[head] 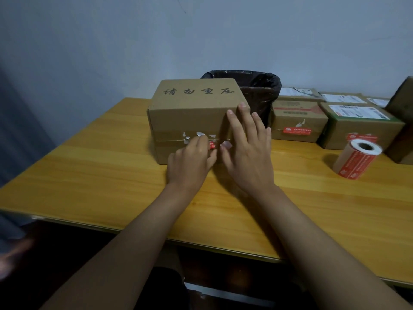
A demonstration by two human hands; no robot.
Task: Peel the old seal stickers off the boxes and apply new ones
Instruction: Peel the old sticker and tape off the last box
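A brown cardboard box [190, 113] with black printed characters on top stands on the wooden table [89, 175]. White torn scraps and a small red remnant of the old seal sticker [211, 144] cling to the tape seam on its front face. My left hand [192, 162] pinches at that remnant with its fingertips. Beside it, my right hand [248, 148] lies flat against the box's front right corner, fingers spread. A roll of red and white seal stickers [355, 158] stands on the table to the right.
A bin lined with a black bag [252, 86] stands behind the box. Several more cardboard boxes [297, 121] with shipping labels and red seal stickers fill the back right. The table's front edge [134, 231] runs near my forearms.
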